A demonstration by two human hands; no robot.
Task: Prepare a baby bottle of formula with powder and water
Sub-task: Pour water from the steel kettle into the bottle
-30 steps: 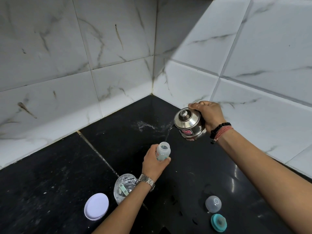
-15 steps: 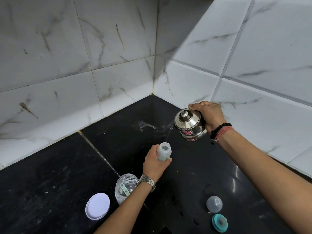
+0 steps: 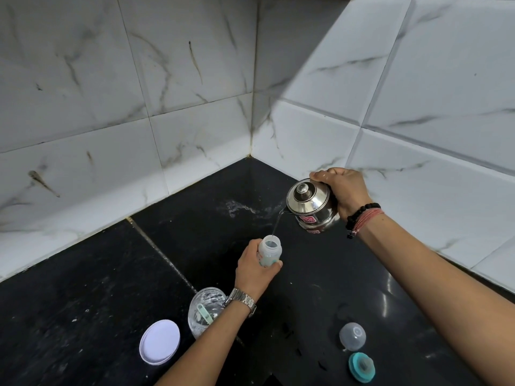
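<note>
The right hand (image 3: 344, 190) is gripping a tilted steel kettle (image 3: 310, 206), pouring water into the baby bottle (image 3: 269, 250) the left hand (image 3: 255, 270) is clasping (teat ring (image 3: 361, 367) still off); next, leveling the kettle likely.

The left hand (image 3: 252, 270) grips a small open baby bottle (image 3: 269, 250), standing upright on the black counter (image 3: 83, 288). The right hand (image 3: 344, 190) holds a shiny steel kettle (image 3: 310, 207) tilted toward the bottle, its lid on, and a thin stream of water (image 3: 276, 224) falls from the spout into the bottle's mouth. A watch (image 3: 241, 299) sits on the left wrist, and bead and thread bracelets (image 3: 362, 218) on the right. Beside the left forearm stands a clear jar (image 3: 203, 310) with a pale green scoop (image 3: 204, 314) inside, and a round white lid (image 3: 159, 342) lies just left of it. Near the right forearm lie a clear dome cap (image 3: 352, 336) and a teal ring with the teat (image 3: 361, 367). White marbled tiles (image 3: 195, 79) line the corner walls
</note>
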